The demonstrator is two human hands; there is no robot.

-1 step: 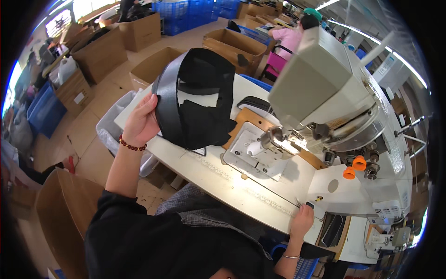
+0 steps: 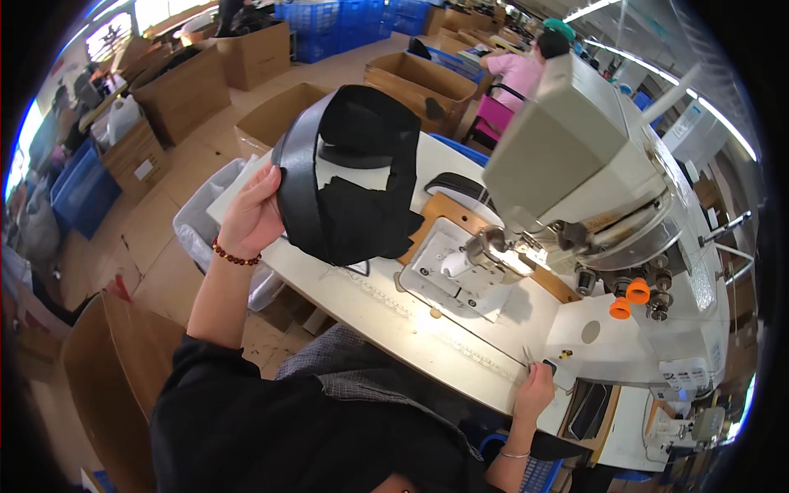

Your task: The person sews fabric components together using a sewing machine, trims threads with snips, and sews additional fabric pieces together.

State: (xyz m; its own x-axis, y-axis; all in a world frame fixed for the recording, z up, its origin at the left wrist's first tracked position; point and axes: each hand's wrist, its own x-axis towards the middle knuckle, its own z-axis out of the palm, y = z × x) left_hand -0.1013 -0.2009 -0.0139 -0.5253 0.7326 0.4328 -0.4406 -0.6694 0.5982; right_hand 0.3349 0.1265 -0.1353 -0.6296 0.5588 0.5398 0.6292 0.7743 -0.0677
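My left hand is closed on the edge of a black curved bag piece, held up above the left part of the sewing table. The piece has a smooth, leather-like band and ragged-edged dark fabric panels, with an opening between them. My right hand is closed low at the table's front right, around small thread snips whose thin blades point up and away. Its palm side is hidden. A small black object touches or lies just beyond the fingers.
A sewing machine stands over the table's right side, its needle area lit. Behind the held piece lies a dark curved piece. Cardboard boxes stand beyond. A person in pink sits further back. A white-lined bin is at left.
The snips at my right hand now show more clearly, with their blades tilted up off the table. My left hand keeps its hold on the bag piece. The whole view has shifted slightly.
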